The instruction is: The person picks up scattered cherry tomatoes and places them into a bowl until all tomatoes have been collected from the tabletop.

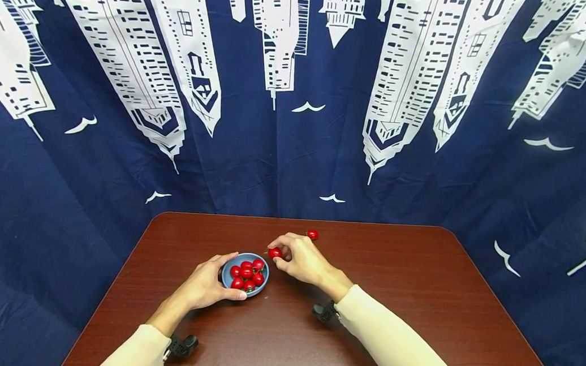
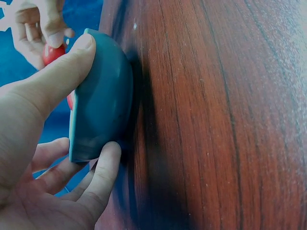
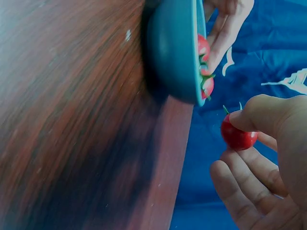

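A blue bowl with several red cherry tomatoes in it stands on the table. My left hand holds the bowl from its left side, thumb at the near rim and fingers round the far side; the left wrist view shows fingers against the bowl's outer wall. Just right of the bowl, my right hand pinches one cherry tomato between thumb and fingers, its green stem showing. That tomato is apart from the bowl. Another cherry tomato lies on the table beyond the right hand.
The brown wooden table has rounded far corners. Behind it hangs a dark blue curtain printed with white upside-down buildings and birds. Each wrist carries a black camera strap, seen at the left camera and right camera.
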Demonstrator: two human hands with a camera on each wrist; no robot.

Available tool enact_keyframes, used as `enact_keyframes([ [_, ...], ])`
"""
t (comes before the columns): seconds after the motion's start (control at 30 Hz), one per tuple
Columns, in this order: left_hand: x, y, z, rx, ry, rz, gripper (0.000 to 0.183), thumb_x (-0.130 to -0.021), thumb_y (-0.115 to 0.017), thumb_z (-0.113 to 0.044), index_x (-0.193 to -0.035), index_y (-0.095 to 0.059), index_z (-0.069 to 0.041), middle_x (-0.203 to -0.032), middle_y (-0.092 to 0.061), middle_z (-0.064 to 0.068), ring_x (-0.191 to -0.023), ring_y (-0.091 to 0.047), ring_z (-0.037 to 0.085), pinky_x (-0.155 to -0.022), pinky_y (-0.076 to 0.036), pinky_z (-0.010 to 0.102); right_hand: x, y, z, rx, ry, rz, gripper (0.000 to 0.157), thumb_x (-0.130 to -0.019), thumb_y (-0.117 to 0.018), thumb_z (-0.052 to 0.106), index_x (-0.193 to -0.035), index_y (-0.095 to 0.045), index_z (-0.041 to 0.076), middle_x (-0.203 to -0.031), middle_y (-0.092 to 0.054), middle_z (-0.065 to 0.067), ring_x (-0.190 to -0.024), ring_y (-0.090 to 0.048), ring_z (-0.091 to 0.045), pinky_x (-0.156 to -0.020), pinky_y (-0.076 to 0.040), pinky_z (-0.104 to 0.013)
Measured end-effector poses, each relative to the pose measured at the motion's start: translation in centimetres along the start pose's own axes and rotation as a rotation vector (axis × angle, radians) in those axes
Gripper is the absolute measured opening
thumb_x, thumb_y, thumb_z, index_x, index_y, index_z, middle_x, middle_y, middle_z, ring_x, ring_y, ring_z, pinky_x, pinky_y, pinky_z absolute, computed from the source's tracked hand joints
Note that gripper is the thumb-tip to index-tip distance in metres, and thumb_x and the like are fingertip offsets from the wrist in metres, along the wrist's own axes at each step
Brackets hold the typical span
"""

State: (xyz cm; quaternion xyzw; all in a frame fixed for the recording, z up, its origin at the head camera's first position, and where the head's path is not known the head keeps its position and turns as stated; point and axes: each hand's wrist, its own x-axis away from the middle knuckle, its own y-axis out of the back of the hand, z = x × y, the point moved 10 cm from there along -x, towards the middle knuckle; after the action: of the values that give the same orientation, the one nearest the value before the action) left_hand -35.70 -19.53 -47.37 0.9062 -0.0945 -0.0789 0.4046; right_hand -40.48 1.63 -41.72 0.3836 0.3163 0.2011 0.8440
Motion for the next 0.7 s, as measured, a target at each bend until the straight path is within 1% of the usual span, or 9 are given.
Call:
enact_keyframes([
  [0.1, 0.0, 0.0, -0.1, 0.001, 0.001, -0.005, 0.11, -0.079, -0.11, -0.045, -0.168, -0.059, -0.004, -0.152, -0.073, 0.02, -0.135, -0.073, 0.037, -0.116, -0.061, 0.059, -0.3, -0.3, 0.7, 0.022, 0.006, 0.002, 0.03, -0.097, -0.089, 0.006, -0.126, -0.085, 0.012, -0.11, -0.083, -0.003, -0.083, -0.073, -0.007, -0.076, -0.059, -0.02],
  [0.2, 0.1, 0.1, -0.1, -0.001, 0.008, -0.012, 0.11, -0.078, -0.11, -0.045, -0.167, -0.06, -0.004, -0.151, -0.074, 0.019, -0.133, -0.074, 0.036, -0.116, -0.061, 0.059, -0.7, -1.0, 1.4, 0.03, 0.016, 0.018, 0.029, -0.099, -0.087, 0.008, -0.128, -0.085, 0.012, -0.112, -0.083, -0.003, -0.084, -0.072, -0.008, -0.076, -0.059, -0.02],
  [0.3, 0.1, 0.3, 0.0, 0.0, 0.015, -0.02, 0.11, -0.078, -0.11, -0.045, -0.167, -0.06, -0.004, -0.15, -0.074, 0.02, -0.133, -0.074, 0.036, -0.116, -0.061, 0.06, -1.2, -1.7, 2.1, 0.008, 0.036, 0.028, 0.028, -0.101, -0.086, 0.009, -0.129, -0.085, 0.011, -0.112, -0.083, -0.004, -0.084, -0.072, -0.009, -0.076, -0.061, -0.022],
  [0.4, 0.2, 0.4, -0.1, 0.001, 0.015, -0.024, 0.11, -0.077, -0.11, -0.045, -0.166, -0.06, -0.004, -0.152, -0.074, 0.021, -0.133, -0.074, 0.036, -0.116, -0.061, 0.061, -1.7, -2.2, 2.7, -0.037, 0.072, 0.025, 0.027, -0.102, -0.084, 0.01, -0.128, -0.085, 0.01, -0.11, -0.082, -0.004, -0.083, -0.072, -0.009, -0.076, -0.063, -0.023],
  [0.43, 0.2, 0.4, -0.1, 0.001, 0.014, -0.026, 0.11, -0.077, -0.11, -0.045, -0.166, -0.06, -0.004, -0.153, -0.073, 0.021, -0.133, -0.074, 0.037, -0.116, -0.061, 0.061, -1.9, -2.4, 2.9, -0.048, 0.082, 0.025, 0.026, -0.102, -0.084, 0.012, -0.128, -0.085, 0.011, -0.109, -0.082, -0.003, -0.083, -0.072, -0.007, -0.076, -0.063, -0.023],
  [0.47, 0.2, 0.4, -0.1, 0.0, 0.014, -0.027, 0.11, -0.077, -0.11, -0.045, -0.166, -0.06, -0.003, -0.154, -0.073, 0.021, -0.133, -0.074, 0.037, -0.116, -0.061, 0.061, -2.2, -3.2, 2.1, -0.052, 0.109, 0.014, 0.026, -0.104, -0.084, 0.018, -0.129, -0.085, 0.014, -0.109, -0.081, 0.0, -0.084, -0.07, -0.005, -0.076, -0.062, -0.021],
  [0.57, 0.2, 0.3, -0.1, 0.002, 0.014, -0.029, 0.11, -0.077, -0.11, -0.045, -0.165, -0.06, -0.002, -0.156, -0.073, 0.022, -0.132, -0.075, 0.037, -0.116, -0.061, 0.061, -2.5, -3.7, 2.6, -0.055, 0.132, 0.018, 0.025, -0.106, -0.083, 0.021, -0.129, -0.084, 0.015, -0.11, -0.08, 0.001, -0.084, -0.069, -0.002, -0.076, -0.062, -0.018],
  [0.67, 0.2, 0.3, 0.0, 0.009, 0.021, -0.031, 0.109, -0.076, -0.111, -0.044, -0.164, -0.06, -0.002, -0.156, -0.072, 0.023, -0.131, -0.075, 0.037, -0.115, -0.062, 0.061, -2.8, -4.2, 3.2, -0.051, 0.127, 0.023, 0.025, -0.105, -0.084, 0.019, -0.129, -0.084, 0.013, -0.111, -0.081, 0.0, -0.085, -0.072, -0.005, -0.077, -0.062, -0.019],
  [0.7, 0.2, 0.3, 0.0, 0.01, 0.024, -0.031, 0.109, -0.076, -0.111, -0.044, -0.164, -0.061, -0.002, -0.156, -0.072, 0.023, -0.13, -0.075, 0.037, -0.114, -0.062, 0.06, -2.6, -3.7, 4.3, -0.053, 0.107, 0.037, 0.026, -0.103, -0.085, 0.012, -0.129, -0.084, 0.01, -0.111, -0.082, -0.004, -0.085, -0.073, -0.007, -0.077, -0.063, -0.02],
])
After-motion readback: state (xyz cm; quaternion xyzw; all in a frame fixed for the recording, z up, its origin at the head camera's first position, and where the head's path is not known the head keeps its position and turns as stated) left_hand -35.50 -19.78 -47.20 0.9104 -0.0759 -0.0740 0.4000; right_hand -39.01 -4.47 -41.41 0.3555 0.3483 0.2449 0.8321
